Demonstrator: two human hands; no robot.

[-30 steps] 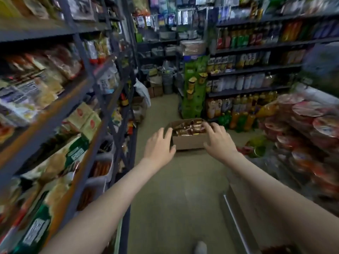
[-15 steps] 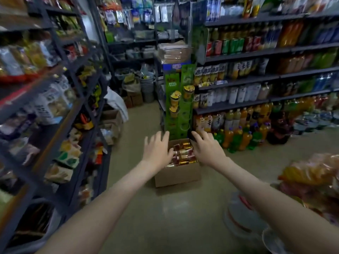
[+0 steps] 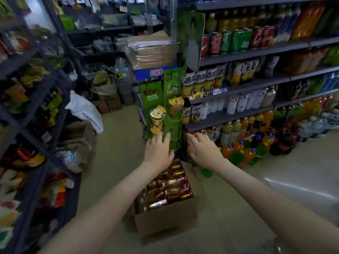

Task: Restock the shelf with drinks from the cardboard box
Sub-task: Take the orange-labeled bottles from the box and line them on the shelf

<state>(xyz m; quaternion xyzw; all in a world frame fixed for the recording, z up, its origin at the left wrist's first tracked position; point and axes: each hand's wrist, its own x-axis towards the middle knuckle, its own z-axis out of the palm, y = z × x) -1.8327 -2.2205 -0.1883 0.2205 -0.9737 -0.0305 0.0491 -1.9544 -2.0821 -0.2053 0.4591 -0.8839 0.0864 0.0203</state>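
My left hand and right hand hovered spread, empty, over the cardboard box; step: approach; next, I judged: grip one drink.

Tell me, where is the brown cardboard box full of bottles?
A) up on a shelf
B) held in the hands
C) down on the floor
C: the brown cardboard box of bottles sits on the beige floor, while the left hand and right hand are open and hold nothing.

Brown cardboard box w/ red-gold drinks; green display rack.
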